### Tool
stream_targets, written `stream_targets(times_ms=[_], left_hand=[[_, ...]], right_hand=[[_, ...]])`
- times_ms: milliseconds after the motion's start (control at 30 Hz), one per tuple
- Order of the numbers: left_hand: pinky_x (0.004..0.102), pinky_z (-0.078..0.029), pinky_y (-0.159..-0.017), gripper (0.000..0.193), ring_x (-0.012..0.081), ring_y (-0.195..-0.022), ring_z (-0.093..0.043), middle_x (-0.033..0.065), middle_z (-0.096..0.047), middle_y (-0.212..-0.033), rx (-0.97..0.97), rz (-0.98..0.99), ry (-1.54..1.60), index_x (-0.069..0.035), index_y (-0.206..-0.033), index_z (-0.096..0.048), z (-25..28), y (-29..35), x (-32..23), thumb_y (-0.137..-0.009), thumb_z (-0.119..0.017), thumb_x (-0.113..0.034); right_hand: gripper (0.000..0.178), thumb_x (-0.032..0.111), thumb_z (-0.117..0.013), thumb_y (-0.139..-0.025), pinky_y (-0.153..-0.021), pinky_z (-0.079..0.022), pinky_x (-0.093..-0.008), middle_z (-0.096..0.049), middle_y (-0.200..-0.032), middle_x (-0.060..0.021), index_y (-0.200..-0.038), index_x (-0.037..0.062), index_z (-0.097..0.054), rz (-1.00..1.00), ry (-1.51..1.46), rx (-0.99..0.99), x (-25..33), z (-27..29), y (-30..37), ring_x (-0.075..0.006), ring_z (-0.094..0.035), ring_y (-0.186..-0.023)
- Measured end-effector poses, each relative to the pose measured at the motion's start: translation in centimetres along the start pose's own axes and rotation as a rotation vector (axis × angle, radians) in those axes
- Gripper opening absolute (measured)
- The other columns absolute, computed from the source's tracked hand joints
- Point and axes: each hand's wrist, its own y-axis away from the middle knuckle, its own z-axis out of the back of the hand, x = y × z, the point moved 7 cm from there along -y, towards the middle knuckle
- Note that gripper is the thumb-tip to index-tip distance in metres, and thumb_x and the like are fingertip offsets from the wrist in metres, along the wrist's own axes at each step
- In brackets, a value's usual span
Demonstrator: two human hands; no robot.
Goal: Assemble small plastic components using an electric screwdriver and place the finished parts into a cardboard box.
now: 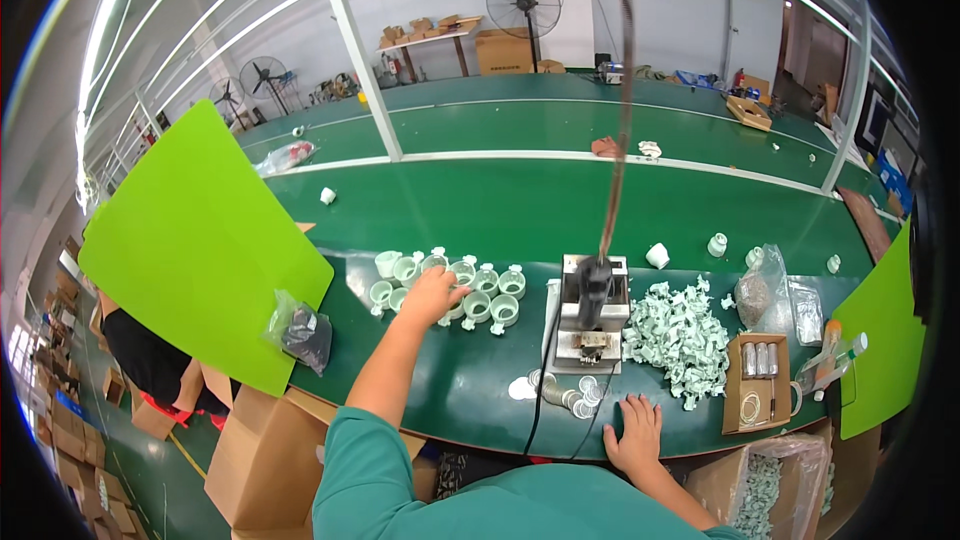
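My left hand (432, 296) reaches over a cluster of pale green plastic cups with small side tabs (511, 283). Its thumb stands away from the other fingers, whose tips bend down among the cups; whether they grip one is hidden. Near the table's front edge, my right hand (634, 434) lies flat with fingers spread, holding nothing. Between the hands stands a small metal bench press (592, 315) with a dark head. Loose silvery discs (583, 402) lie at its foot, left of my right hand. To the press's right is a heap of small pale green plastic parts (680, 340).
A small cardboard box (756, 383) with metal cylinders sits at the right, near a clear bottle (836, 360). Lime-green panels (200, 240) flank the green table (450, 395). Dark cables hang off the front edge. Open cartons (265, 465) stand below.
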Motion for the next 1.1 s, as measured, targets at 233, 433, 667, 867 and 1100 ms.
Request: stream_targets(times_ms=[233,433,667,867,1100], left_hand=[[0.0471,-0.051,-0.093,0.04,0.0377,-0.109,-0.061,0.017,-0.064,-0.108,0.082,0.044,-0.019,-0.006,-0.102,-0.072,-1.3,-2.2,2.6,-0.096,-0.068,-0.045],[0.0483,-0.051,-0.093,0.04,0.0385,-0.109,-0.061,0.0184,-0.063,-0.109,0.098,0.047,0.013,-0.004,-0.102,-0.071,-1.5,-2.7,2.8,-0.096,-0.068,-0.044],[0.0485,-0.051,-0.095,0.041,0.0389,-0.113,-0.06,0.019,-0.065,-0.113,0.128,0.07,0.005,-0.005,-0.108,-0.072,-1.4,-2.5,2.7,-0.095,-0.07,-0.044],[0.0472,-0.05,-0.102,0.047,0.0388,-0.122,-0.059,0.0191,-0.064,-0.13,0.013,-0.028,-0.097,-0.008,-0.122,-0.07,1.7,-1.2,0.6,-0.092,-0.074,-0.044],[0.0448,-0.046,-0.109,0.046,0.0362,-0.129,-0.057,0.0168,-0.064,-0.136,-0.449,-0.11,0.065,-0.009,-0.129,-0.067,14.5,2.5,-4.6,-0.087,-0.08,-0.02]], right_hand=[[0.052,0.033,-0.072,-0.083,-0.116,-0.028,-0.0646,-0.057,-0.139,-0.0178,-0.125,0.0047,-0.063,-0.003,-0.036,-0.026,-0.3,-0.1,0.1,-0.0413,-0.046,-0.138],[0.049,0.034,-0.072,-0.083,-0.116,-0.028,-0.064,-0.057,-0.139,-0.0173,-0.122,0.0052,-0.065,-0.008,-0.019,-0.029,-0.2,-0.1,-0.1,-0.0404,-0.046,-0.138],[0.048,0.034,-0.072,-0.083,-0.117,-0.028,-0.0636,-0.057,-0.14,-0.017,-0.121,0.0055,-0.065,-0.01,-0.014,-0.021,-0.2,-0.1,-0.2,-0.0397,-0.046,-0.138],[0.049,0.035,-0.073,-0.083,-0.118,-0.026,-0.0634,-0.056,-0.142,-0.0168,-0.121,0.0061,-0.065,-0.018,-0.025,-0.018,-0.4,-0.2,0.1,-0.0388,-0.044,-0.14],[0.039,0.021,-0.073,-0.085,-0.109,-0.042,-0.0546,-0.066,-0.126,-0.0169,-0.12,0.0042,-0.067,-0.107,-0.252,-0.003,-2.2,0.1,0.3,-0.0383,-0.058,-0.123]])
